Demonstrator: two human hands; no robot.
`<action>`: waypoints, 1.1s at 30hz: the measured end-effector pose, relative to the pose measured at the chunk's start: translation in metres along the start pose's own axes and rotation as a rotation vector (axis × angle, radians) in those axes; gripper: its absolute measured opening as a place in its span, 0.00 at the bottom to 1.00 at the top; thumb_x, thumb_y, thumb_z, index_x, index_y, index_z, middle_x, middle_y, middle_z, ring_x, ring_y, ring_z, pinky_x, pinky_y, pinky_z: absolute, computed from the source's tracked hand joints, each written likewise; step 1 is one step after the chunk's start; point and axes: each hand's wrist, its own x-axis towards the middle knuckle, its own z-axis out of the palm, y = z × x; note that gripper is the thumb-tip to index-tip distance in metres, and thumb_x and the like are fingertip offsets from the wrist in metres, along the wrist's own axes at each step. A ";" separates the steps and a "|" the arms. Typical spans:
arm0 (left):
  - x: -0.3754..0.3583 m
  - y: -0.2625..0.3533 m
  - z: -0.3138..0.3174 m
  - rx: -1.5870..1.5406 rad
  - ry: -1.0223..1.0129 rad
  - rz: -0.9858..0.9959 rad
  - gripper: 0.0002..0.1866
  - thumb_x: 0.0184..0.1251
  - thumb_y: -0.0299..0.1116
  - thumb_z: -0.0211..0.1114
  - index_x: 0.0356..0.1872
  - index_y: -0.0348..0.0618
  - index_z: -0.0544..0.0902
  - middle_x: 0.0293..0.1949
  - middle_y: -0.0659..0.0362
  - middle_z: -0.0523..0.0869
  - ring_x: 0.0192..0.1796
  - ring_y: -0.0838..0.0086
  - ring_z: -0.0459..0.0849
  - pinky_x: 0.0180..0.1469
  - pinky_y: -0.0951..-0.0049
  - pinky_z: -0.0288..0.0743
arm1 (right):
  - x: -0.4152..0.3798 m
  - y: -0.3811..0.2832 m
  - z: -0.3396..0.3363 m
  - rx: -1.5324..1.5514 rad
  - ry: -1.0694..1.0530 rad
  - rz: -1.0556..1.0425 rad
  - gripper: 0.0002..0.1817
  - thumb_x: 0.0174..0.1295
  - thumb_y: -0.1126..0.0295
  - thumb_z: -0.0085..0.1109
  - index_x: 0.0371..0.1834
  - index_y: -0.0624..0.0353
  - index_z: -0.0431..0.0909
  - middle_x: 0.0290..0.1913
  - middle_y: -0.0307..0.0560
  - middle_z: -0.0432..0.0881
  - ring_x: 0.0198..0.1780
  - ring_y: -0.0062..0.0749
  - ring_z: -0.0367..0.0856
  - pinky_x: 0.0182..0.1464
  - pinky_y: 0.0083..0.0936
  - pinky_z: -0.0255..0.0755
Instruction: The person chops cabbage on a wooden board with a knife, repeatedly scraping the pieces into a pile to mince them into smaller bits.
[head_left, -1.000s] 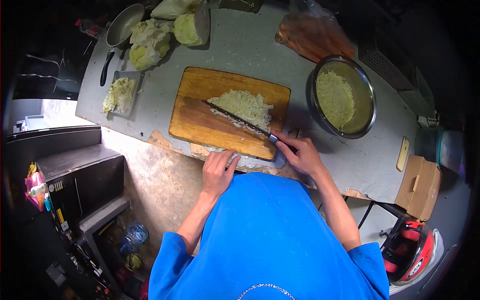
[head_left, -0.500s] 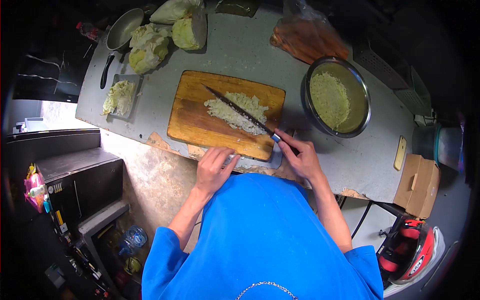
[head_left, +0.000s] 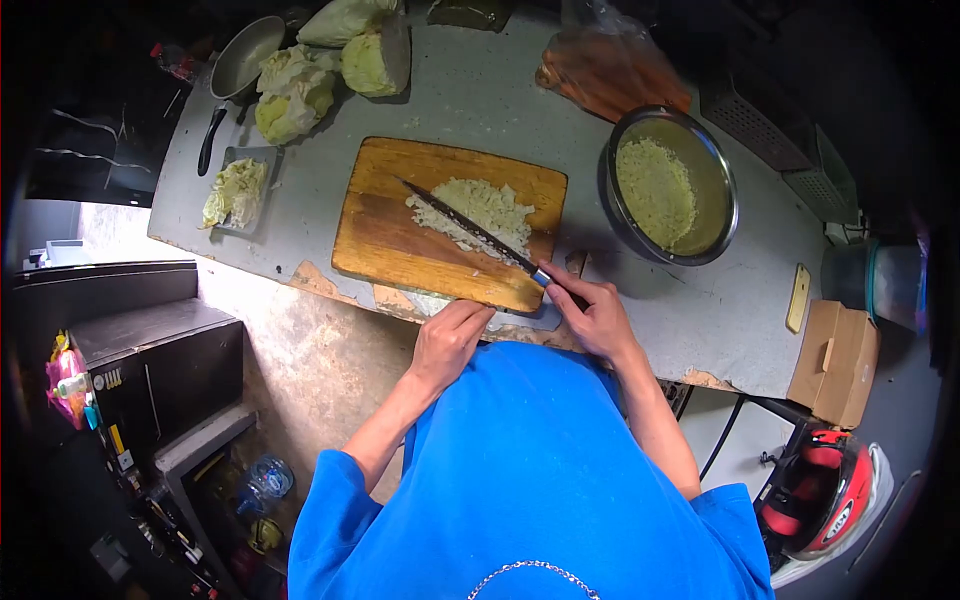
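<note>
My right hand (head_left: 597,318) is closed round the handle of a long dark-bladed knife (head_left: 465,225). The blade slants up to the left across finely chopped cabbage (head_left: 492,207) on a wooden cutting board (head_left: 375,225). Bits of cabbage stick to the blade. At the board's near edge, my left hand (head_left: 445,345) has its fingers pressed together and curled; what they hold, if anything, is hidden. To the right stands a metal bowl (head_left: 712,215) with more chopped cabbage (head_left: 655,190) inside.
Cabbage heads (head_left: 295,100) and a pan (head_left: 245,60) are at the back left, above a small tray (head_left: 262,160) of cabbage leaves (head_left: 235,192). A bag of carrots (head_left: 615,75) lies behind the bowl. On the right are a phone (head_left: 797,298) and a cardboard box (head_left: 835,365).
My left hand has shifted right and slightly down along the board's near edge. The knife and right hand have moved slightly left, and the blade still lies across the chopped cabbage.
</note>
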 end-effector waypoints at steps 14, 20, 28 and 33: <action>0.061 -0.017 -0.041 0.044 0.180 0.075 0.11 0.62 0.20 0.70 0.45 0.38 0.90 0.45 0.53 0.91 0.48 0.57 0.90 0.50 0.63 0.85 | -0.002 -0.006 -0.014 0.003 0.056 0.089 0.21 0.75 0.61 0.62 0.69 0.46 0.83 0.41 0.55 0.92 0.30 0.31 0.86 0.41 0.30 0.79; 0.033 -0.012 -0.048 0.069 0.265 -0.057 0.08 0.63 0.24 0.74 0.42 0.38 0.90 0.42 0.53 0.91 0.45 0.57 0.89 0.46 0.61 0.84 | -0.002 0.005 -0.011 -0.019 0.167 -0.130 0.21 0.75 0.61 0.63 0.69 0.47 0.83 0.44 0.56 0.93 0.34 0.25 0.87 0.44 0.28 0.79; -0.007 0.002 -0.002 0.295 0.228 -0.241 0.18 0.53 0.46 0.84 0.38 0.47 0.90 0.36 0.63 0.86 0.43 0.65 0.78 0.50 0.61 0.64 | -0.008 -0.002 -0.002 0.009 0.041 0.037 0.21 0.74 0.61 0.64 0.68 0.48 0.83 0.48 0.57 0.91 0.34 0.32 0.89 0.44 0.29 0.80; -0.007 0.004 0.004 0.293 0.231 -0.229 0.12 0.56 0.39 0.82 0.36 0.46 0.91 0.34 0.64 0.88 0.41 0.67 0.80 0.49 0.63 0.65 | -0.008 -0.012 -0.008 -0.024 0.000 0.080 0.21 0.73 0.61 0.64 0.68 0.47 0.84 0.42 0.57 0.92 0.31 0.32 0.86 0.41 0.29 0.78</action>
